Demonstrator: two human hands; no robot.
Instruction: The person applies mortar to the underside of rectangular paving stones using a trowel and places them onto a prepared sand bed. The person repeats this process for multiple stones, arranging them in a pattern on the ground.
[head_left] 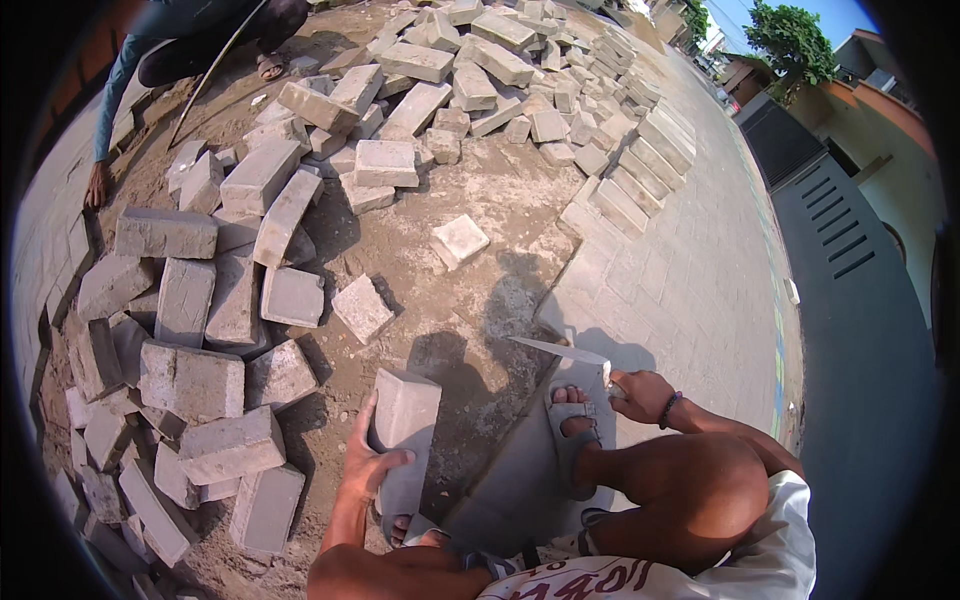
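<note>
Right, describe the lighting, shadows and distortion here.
Head view: hard sunlight, with the person's shadow across soil and paving; head view: the grey gate bows near the right rim, corners go black; head view: the block in the left hand looks fairly sharp.

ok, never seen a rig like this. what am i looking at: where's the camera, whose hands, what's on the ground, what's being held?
No machine here: just a person's two bare hands. The single picture comes from the left of two wide fisheye cameras worn on the head, looking down; that lens bends straight edges near the rim. Picture left is the wearer's left.

The left hand grips a grey block; I can't tell whether it is lifted. The right hand holds a pointed trowel by its handle.

Loose blocks lie heaped at left and farther ahead on sandy ground. Laid paving runs along the right. The hand at upper left belongs to someone else.
</note>
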